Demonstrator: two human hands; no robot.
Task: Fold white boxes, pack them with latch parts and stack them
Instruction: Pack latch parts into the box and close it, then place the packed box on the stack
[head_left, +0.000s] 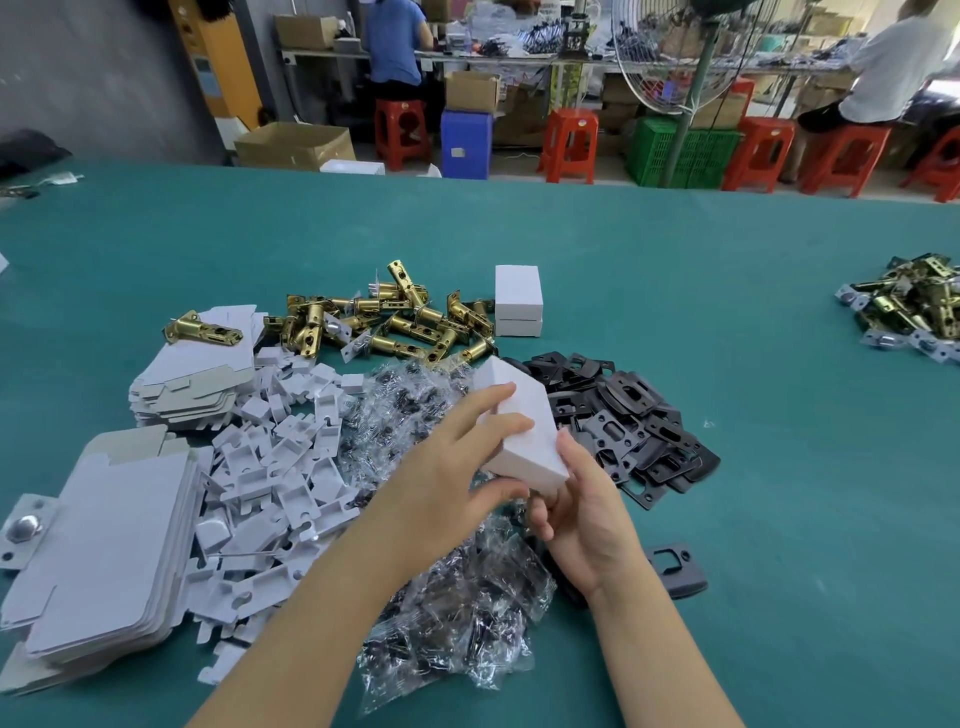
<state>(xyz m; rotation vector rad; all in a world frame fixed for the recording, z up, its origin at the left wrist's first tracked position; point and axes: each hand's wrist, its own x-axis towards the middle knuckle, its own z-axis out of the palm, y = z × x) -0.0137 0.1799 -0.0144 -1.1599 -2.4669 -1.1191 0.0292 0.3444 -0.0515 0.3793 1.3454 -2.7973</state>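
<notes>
The left hand (467, 462) holds the white box (522, 423) from the side, fingers curled over its top and thumb under its near end. The right hand (582, 512) cups that near end from below, fingers bent round it. The box is up in the air, tilted, above the clear bags (447, 613) of small parts.

It looks closed. If the end flap is not tucked in well, it could pop open and the parts could fall out. The box could also slip, since it leans.

At 12 o'clock from the hands sit two stacked boxes (518, 301). The gold latches (395, 322) lie at 11 o'clock and the black plates (623, 421) at 2 o'clock.

The near end of the box is hidden by the fingers, and I cannot tell what is inside.
</notes>
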